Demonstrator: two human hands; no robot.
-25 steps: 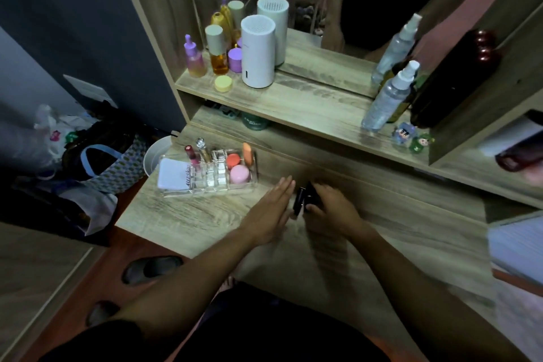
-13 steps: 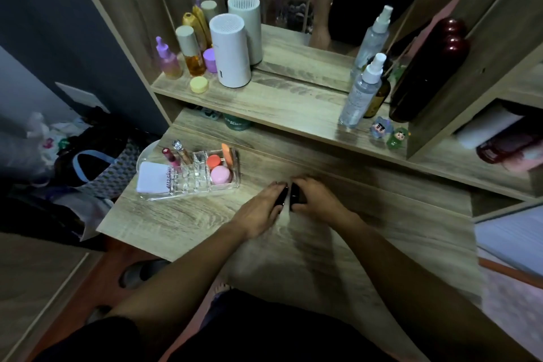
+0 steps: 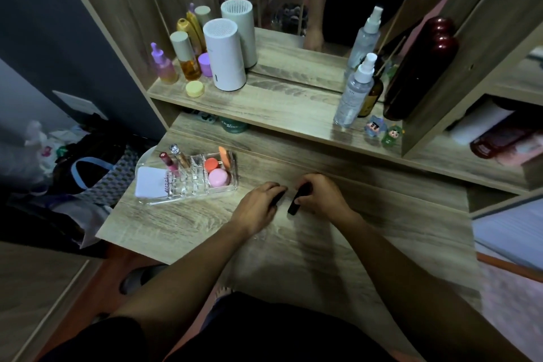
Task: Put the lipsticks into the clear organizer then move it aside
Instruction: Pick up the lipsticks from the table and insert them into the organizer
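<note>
Lipsticks [image 3: 297, 198] gripped, both hands (organizer [image 3: 188, 178] near desk's left edge).

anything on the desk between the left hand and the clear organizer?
Nothing: the head view shows bare wood between the left hand, shut on a black lipstick, and the clear organizer.

**Desk layout: organizer at left, hands at centre**

The clear plastic organizer [image 3: 188, 178] sits on the wood-grain desk [image 3: 382, 229] at centre-left of the frame, with tubes standing in its left cells and round pots in its right section. Just right of it, at frame centre, the left hand [image 3: 258, 206] and right hand [image 3: 320, 197] lie side by side, each on a dark lipstick tube [image 3: 298, 200]. Behind them, on the raised wooden shelf [image 3: 279, 109], a white cylindrical device [image 3: 224, 59] stands upper left and a clear spray bottle [image 3: 354, 91] upper right.
</note>
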